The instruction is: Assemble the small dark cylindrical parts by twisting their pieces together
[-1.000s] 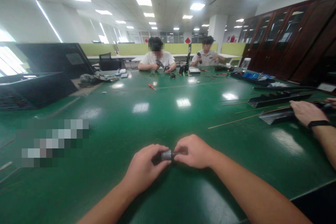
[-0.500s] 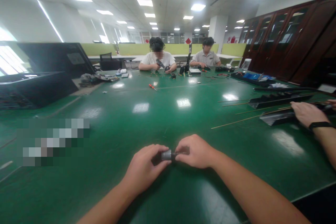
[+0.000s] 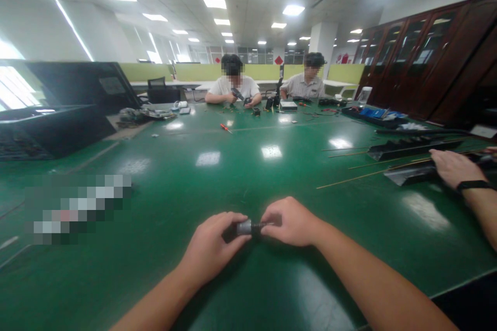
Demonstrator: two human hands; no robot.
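Note:
Over the green table (image 3: 174, 186), close in front of me, lies a small grey cylinder (image 3: 244, 226) with a dark, narrower end piece (image 3: 256, 228) on its right. My left hand (image 3: 212, 243) grips the grey cylinder between thumb and fingers. The fingertips of my right hand (image 3: 291, 222) pinch the dark end piece, and a thin dark bit shows between them. Both hands stay low over the tabletop, with the part level between them. Fingers cover some of it, so its exact kind is unclear.
At right a co-worker's hand (image 3: 456, 168) rests by a dark metal channel (image 3: 411, 173) with thin brass-coloured rods (image 3: 349, 181). Two people sit across the table. A red screwdriver (image 3: 225, 128) lies mid-table; a black box (image 3: 58, 132) stands at left.
Both hands and the part have shifted very slightly; my grip is unchanged. The person at the back right has turned their head. A rod at right has slid slightly rightward.

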